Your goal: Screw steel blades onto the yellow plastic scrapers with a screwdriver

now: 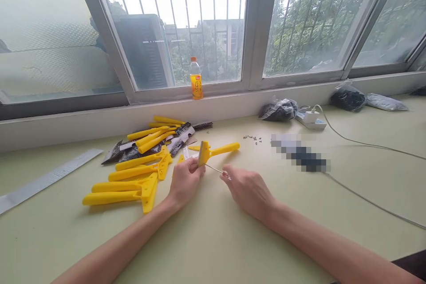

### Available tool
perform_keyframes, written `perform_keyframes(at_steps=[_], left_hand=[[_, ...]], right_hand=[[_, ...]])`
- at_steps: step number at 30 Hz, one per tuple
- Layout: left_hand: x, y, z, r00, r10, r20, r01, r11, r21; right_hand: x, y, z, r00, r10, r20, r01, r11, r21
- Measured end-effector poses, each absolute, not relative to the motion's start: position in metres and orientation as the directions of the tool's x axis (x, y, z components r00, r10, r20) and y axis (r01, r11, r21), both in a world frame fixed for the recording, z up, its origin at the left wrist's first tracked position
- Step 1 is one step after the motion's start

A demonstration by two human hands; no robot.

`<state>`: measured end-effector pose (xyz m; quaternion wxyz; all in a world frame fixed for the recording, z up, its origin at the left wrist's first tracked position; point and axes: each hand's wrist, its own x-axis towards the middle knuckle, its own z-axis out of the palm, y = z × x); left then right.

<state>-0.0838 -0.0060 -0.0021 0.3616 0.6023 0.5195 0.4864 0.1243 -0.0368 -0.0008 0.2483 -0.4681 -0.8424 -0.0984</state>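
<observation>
My left hand [185, 181] is closed around the head end of a yellow scraper [222, 148], whose handle points away to the right. A metal strip shows along the scraper's head. In my right hand [248, 186] is a screwdriver [214, 169], its thin shaft reaching left to the scraper head. The fingers hide most of the screwdriver's handle, and whether the tip sits in a screw is too small to tell. Several more yellow scraper handles [115, 186] lie to the left of my left hand. Small screws [253, 138] are scattered beyond my right hand.
Black and white packaging [179, 140] lies under a pile of yellow handles [155, 137]. A long grey strip [49, 179] rests at far left. An orange drink bottle [196, 82] stands on the sill. A power strip [311, 120], cables and plastic bags [278, 109] occupy the right back.
</observation>
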Motion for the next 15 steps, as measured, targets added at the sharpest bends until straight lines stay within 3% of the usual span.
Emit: perform_keyframes(at_steps=[8, 13, 15], left_hand=[[-0.0841, -0.0074, -0.0013, -0.007, 0.977, 0.215, 0.282, -0.204, 0.937], [-0.0849, -0.0058, -0.0007, -0.029, 0.986, 0.162, 0.223, -0.151, 0.963], [-0.0849, -0.0059, -0.0008, -0.032, 0.986, 0.162, 0.219, -0.151, 0.964]], right_hand=[[0.1185, -0.0381, 0.0007, -0.403, 0.755, 0.517, 0.824, 0.545, -0.153], [0.1185, -0.0402, 0.0040, -0.331, 0.832, 0.445, 0.745, 0.520, -0.418], [0.1191, -0.0408, 0.0055, -0.349, 0.847, 0.401, 0.719, 0.516, -0.465]])
